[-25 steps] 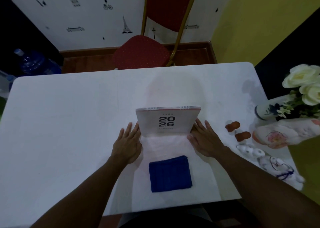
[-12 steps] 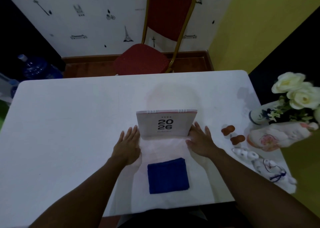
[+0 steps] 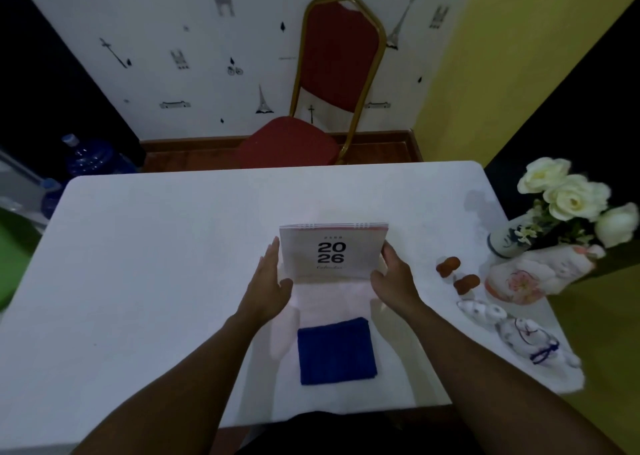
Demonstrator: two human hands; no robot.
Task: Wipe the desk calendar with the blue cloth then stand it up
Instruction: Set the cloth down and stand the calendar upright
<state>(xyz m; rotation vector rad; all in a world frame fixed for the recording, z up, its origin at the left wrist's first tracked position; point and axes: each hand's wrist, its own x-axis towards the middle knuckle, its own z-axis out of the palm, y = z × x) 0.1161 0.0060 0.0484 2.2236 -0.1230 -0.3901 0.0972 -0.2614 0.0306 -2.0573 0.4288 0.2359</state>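
The desk calendar (image 3: 333,252) stands upright in the middle of the white table (image 3: 145,264), its "2026" cover facing me. My left hand (image 3: 268,280) is raised off the table against the calendar's left edge, thumb at the lower left corner. On the other side, my right hand (image 3: 394,274) presses the right edge, thumb at the lower right corner. The folded blue cloth (image 3: 336,350) lies flat on the table just in front of the calendar, between my forearms, and neither hand touches it.
A vase of white flowers (image 3: 568,198), ceramic figurines (image 3: 533,274) (image 3: 526,337) and two small brown pieces (image 3: 457,274) crowd the table's right edge. A red chair (image 3: 311,143) stands behind the far edge. A blue water bottle (image 3: 90,160) sits on the floor at left.
Both hands have lifted from lying flat on the table beside the calendar and turned palms inward onto its two sides. My view has tilted up; the cloth has not moved.
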